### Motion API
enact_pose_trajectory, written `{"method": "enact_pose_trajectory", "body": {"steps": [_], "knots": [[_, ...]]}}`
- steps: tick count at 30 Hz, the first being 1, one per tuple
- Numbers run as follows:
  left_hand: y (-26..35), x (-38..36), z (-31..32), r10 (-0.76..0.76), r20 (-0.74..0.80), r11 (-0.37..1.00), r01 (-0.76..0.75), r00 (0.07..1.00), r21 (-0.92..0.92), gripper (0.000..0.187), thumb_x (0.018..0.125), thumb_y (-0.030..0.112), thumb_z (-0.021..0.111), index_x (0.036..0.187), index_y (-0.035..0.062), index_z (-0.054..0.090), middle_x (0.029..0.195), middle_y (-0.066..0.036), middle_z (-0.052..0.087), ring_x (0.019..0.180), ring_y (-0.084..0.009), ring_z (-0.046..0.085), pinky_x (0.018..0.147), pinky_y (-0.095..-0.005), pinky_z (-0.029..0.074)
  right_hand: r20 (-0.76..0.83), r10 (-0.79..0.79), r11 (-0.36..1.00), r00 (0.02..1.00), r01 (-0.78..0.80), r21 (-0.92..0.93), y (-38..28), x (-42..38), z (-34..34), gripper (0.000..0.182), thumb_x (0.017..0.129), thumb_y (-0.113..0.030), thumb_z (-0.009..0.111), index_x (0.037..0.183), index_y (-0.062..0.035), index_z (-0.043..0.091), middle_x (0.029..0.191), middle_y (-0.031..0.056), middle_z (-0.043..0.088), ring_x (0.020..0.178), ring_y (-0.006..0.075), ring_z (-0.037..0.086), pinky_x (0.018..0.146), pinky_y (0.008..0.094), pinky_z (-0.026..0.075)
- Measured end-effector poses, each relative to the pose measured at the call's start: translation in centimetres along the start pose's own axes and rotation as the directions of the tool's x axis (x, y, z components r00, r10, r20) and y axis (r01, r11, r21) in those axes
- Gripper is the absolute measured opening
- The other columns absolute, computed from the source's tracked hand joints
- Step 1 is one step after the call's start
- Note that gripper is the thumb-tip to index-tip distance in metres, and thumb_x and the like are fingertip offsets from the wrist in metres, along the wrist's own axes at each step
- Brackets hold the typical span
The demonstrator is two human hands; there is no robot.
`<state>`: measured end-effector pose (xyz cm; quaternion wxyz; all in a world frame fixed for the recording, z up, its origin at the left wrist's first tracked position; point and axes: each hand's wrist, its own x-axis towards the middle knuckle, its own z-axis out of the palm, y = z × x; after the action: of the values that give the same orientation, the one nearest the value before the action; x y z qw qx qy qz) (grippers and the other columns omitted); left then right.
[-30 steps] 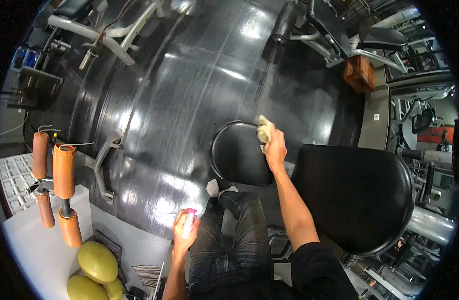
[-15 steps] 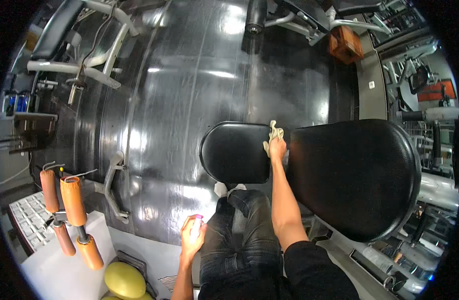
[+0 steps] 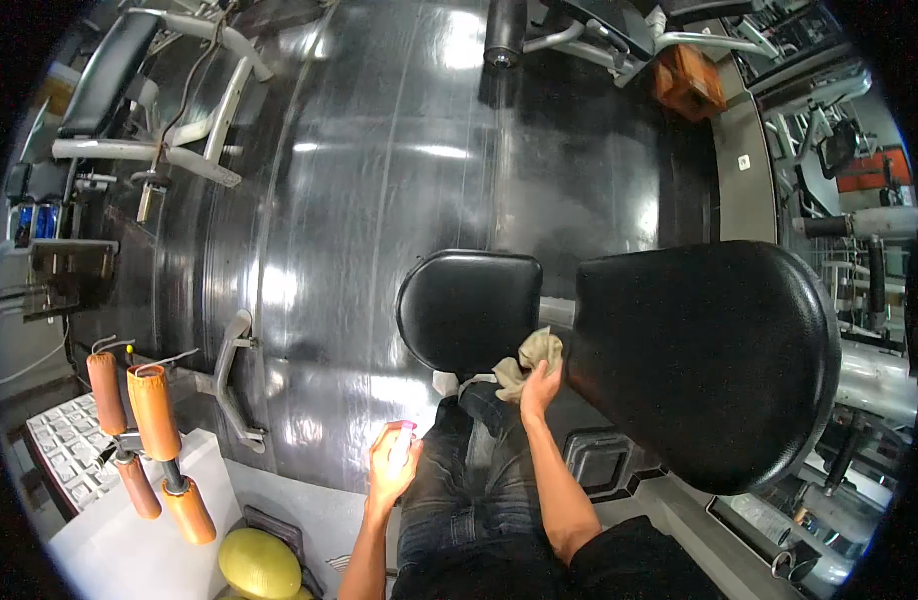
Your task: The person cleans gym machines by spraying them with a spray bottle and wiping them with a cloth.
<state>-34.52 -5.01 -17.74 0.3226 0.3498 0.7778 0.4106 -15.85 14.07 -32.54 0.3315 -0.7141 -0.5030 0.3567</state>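
Observation:
My right hand (image 3: pixel 541 388) is closed on a crumpled beige cloth (image 3: pixel 541 347), by the near right corner of a small black padded seat (image 3: pixel 469 310). To the right of that hand stands a large black padded backrest (image 3: pixel 709 360). My left hand (image 3: pixel 391 465), lower and further left, wraps round a small white bottle with a pink top (image 3: pixel 403 440). The fingers cover most of the bottle, so its full shape is hidden. It is held above the floor, beside my left leg.
Orange padded handles (image 3: pixel 154 410) stand at the left near a white surface, with a yellow-green ball (image 3: pixel 259 563) below. A grey metal bar (image 3: pixel 229 380) rises from the black floor (image 3: pixel 359 220). Gym machines line the left and right edges; an orange-brown box (image 3: pixel 689 82) is at the back right.
My right hand has drawn the cloth back toward me, from the seat's far right corner to its near right corner. My left hand with the bottle has barely moved.

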Motion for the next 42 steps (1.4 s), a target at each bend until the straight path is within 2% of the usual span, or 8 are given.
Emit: {"method": "enact_pose_trajectory", "body": {"steps": [8, 15, 19, 21, 25, 28, 31, 42], "knots": [[-0.9, 1.3, 0.6, 0.017, -0.067, 0.997, -0.022, 0.998, -0.077, 0.018, 0.077, -0.002, 0.068, 0.094, -0.0024, 0.062, 0.093, -0.014, 0.065, 0.079, -0.0257, 0.064, 0.070, -0.0313, 0.050, 0.152, -0.398, 0.847, 0.905, 0.426, -0.318, -9.4, 5.6, 10.4, 0.046, 0.081, 0.000, 0.054, 0.126, -0.0070, 0.053, 0.107, 0.0193, 0.053, 0.101, 0.0377, 0.055, 0.087, 0.0443, 0.045], [-0.6, 2.9, -1.2, 0.034, -0.116, 0.994, -0.046, 0.993, -0.098, 0.016, 0.078, 0.000, 0.068, 0.093, -0.0019, 0.063, 0.095, -0.015, 0.065, 0.082, -0.0269, 0.064, 0.074, -0.0332, 0.050, 0.829, -0.542, 0.424, 0.139, 0.897, 0.126, -11.0, 0.5, 10.2, 0.035, 0.080, -0.002, 0.052, 0.108, -0.0186, 0.065, 0.092, 0.0105, 0.058, 0.087, 0.0336, 0.061, 0.074, 0.0433, 0.052], [-1.7, 2.1, -2.7, -0.046, -0.168, 0.986, 0.018, 0.985, -0.164, 0.014, 0.081, 0.002, 0.066, 0.095, -0.0011, 0.064, 0.089, -0.011, 0.064, 0.077, -0.0201, 0.062, 0.070, -0.0303, 0.048, 0.448, -0.298, 0.860, 0.843, 0.441, -0.257, -13.1, 4.8, 9.9, 0.016, 0.094, -0.011, 0.044, 0.102, -0.0057, 0.057, 0.096, 0.0154, 0.054, 0.084, 0.0362, 0.059, 0.076, 0.0437, 0.049], [-3.2, 0.6, -3.0, -0.172, -0.187, 0.958, 0.120, 0.967, -0.259, 0.013, 0.082, 0.002, 0.066, 0.095, -0.0005, 0.064, 0.085, -0.009, 0.064, 0.074, -0.0164, 0.060, 0.067, -0.0287, 0.047, 0.291, -0.307, 0.834, 0.906, 0.403, -0.376, -11.8, 4.7, 10.8, 0.014, 0.095, -0.009, 0.045, 0.104, -0.0018, 0.053, 0.096, 0.0156, 0.056, 0.084, 0.0348, 0.059, 0.077, 0.0421, 0.048], [-3.9, -1.8, -3.1, -0.282, -0.282, 0.907, 0.159, 0.917, -0.389, 0.007, 0.087, 0.005, 0.062, 0.093, 0.0017, 0.062, 0.074, -0.003, 0.061, 0.065, -0.0069, 0.055, 0.060, -0.0236, 0.045, 0.715, -0.633, 0.445, 0.297, 0.895, 0.022, -9.2, -0.9, 9.9, 0.049, 0.082, 0.003, 0.050, 0.126, -0.0165, 0.051, 0.098, 0.0155, 0.057, 0.089, 0.0356, 0.060, 0.074, 0.0447, 0.051], [-3.8, -4.4, -2.7, -0.315, -0.327, 0.871, 0.134, 0.891, -0.473, 0.006, 0.089, 0.005, 0.060, 0.094, 0.0018, 0.060, 0.074, -0.002, 0.060, 0.063, -0.0062, 0.055, 0.060, -0.0224, 0.046, 0.967, -0.088, 0.135, -0.237, 0.959, 0.248, -10.8, -3.4, 8.2, 0.050, 0.079, -0.003, 0.056, 0.123, -0.0274, 0.059, 0.104, 0.0123, 0.059, 0.093, 0.0314, 0.064, 0.076, 0.0421, 0.054], [-2.7, -6.6, -2.4, -0.375, -0.340, 0.817, 0.133, 0.862, -0.562, 0.007, 0.089, 0.009, 0.062, 0.093, 0.0030, 0.061, 0.072, 0.000, 0.059, 0.063, -0.0056, 0.054, 0.058, -0.0229, 0.045, 0.940, -0.211, 0.224, -0.270, 0.922, 0.315, -8.4, -1.5, 7.0, 0.047, 0.079, -0.005, 0.059, 0.122, -0.0232, 0.061, 0.101, 0.0109, 0.060, 0.094, 0.0295, 0.064, 0.081, 0.0406, 0.052], [1.9, -9.0, -6.8, -0.308, -0.540, 0.861, -0.011, 0.783, -0.508, 0.039, 0.079, 0.001, 0.072, 0.112, 0.0015, 0.051, 0.098, -0.005, 0.048, 0.071, -0.0093, 0.057, 0.064, -0.0246, 0.045, 0.819, -0.284, 0.955, 0.499, 0.222, 0.196, -17.8, -5.6, 0.0, 0.039, 0.089, -0.006, 0.057, 0.127, 0.0029, 0.053, 0.121, 0.0120, 0.061, 0.112, 0.0191, 0.056, 0.098, 0.0295, 0.041]]}}
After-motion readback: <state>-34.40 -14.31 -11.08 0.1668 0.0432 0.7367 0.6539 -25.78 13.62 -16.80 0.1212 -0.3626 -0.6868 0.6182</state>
